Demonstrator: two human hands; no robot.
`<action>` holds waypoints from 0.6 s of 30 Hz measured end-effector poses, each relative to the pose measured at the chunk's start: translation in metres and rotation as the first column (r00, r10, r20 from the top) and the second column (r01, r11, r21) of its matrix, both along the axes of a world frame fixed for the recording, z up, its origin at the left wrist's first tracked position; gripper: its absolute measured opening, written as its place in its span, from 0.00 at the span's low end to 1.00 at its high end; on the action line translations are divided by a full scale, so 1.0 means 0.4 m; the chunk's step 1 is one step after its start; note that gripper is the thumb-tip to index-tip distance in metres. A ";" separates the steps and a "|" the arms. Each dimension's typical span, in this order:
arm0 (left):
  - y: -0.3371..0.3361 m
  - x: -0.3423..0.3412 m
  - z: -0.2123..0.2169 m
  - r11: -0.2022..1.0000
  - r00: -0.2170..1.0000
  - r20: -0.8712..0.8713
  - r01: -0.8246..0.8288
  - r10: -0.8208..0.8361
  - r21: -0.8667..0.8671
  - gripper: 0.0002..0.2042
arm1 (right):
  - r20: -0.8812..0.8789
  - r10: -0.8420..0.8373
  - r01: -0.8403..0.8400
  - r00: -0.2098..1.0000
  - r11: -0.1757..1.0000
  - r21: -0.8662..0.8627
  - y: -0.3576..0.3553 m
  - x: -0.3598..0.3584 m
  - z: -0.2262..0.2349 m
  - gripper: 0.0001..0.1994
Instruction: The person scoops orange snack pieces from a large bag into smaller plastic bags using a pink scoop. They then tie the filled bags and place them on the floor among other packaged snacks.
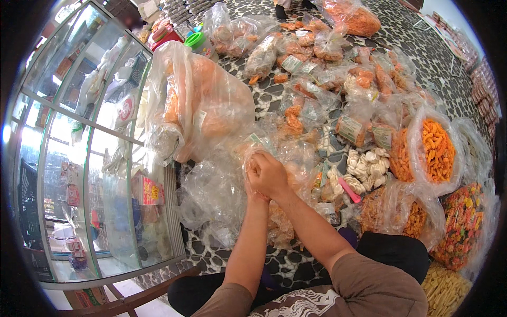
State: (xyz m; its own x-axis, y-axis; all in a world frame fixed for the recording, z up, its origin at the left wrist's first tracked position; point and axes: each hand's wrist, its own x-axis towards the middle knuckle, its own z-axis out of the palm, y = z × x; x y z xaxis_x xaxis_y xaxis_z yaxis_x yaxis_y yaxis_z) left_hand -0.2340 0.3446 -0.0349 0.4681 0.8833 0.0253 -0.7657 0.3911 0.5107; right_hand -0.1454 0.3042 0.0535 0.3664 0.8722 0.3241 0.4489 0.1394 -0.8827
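A clear plastic bag (244, 141) with a greenish label near its top is in front of me, gathered where my hands meet. My right hand (272, 175) is closed in a fist at the bag's gathered part, its wrist crossing over my left one. Close against it, my left hand (250, 179) is mostly covered by the right, but it also appears closed on the bag. Crumpled clear plastic bags (214, 193) lie just left of my forearms. Right of my hands are small packs with orange contents (298, 171).
A glass display cabinet (90, 127) borders the left side. Beside it stands a big bag of orange snacks (206, 95). To the right are white chips (367, 166), a pink tool (349, 190), an open bag of orange sticks (437, 153) and colourful snacks (462, 224). Several filled packs (311, 58) cover the patterned floor.
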 end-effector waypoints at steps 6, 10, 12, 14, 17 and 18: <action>-0.122 0.074 0.112 0.871 0.945 -0.235 -0.304 0.226 -0.386 0.11 | -0.253 -0.175 0.234 0.952 0.945 0.229 0.007 -0.001 -0.064 0.15; -0.085 0.057 0.096 0.895 0.994 -0.047 -0.110 0.099 -0.432 0.13 | 0.074 -0.136 0.133 0.988 0.990 0.048 0.018 -0.015 -0.117 0.16; -0.061 0.052 0.049 0.934 0.996 0.056 -0.039 0.063 -0.356 0.14 | -0.141 0.053 -0.046 0.989 0.997 0.054 0.034 -0.040 -0.113 0.12; -0.037 0.057 0.007 0.979 0.981 0.195 0.031 0.009 -0.204 0.16 | -0.603 0.353 -0.182 0.715 0.927 0.327 0.057 -0.061 -0.077 0.09; -0.017 0.065 -0.004 0.991 0.935 0.331 0.101 -0.125 0.089 0.18 | 0.064 -0.040 0.041 0.997 0.999 -0.023 0.011 -0.002 0.012 0.15; -0.016 0.056 0.010 0.992 0.976 0.215 0.015 0.012 -0.125 0.18 | 0.087 -0.064 0.070 0.994 0.996 -0.064 -0.005 0.038 0.043 0.12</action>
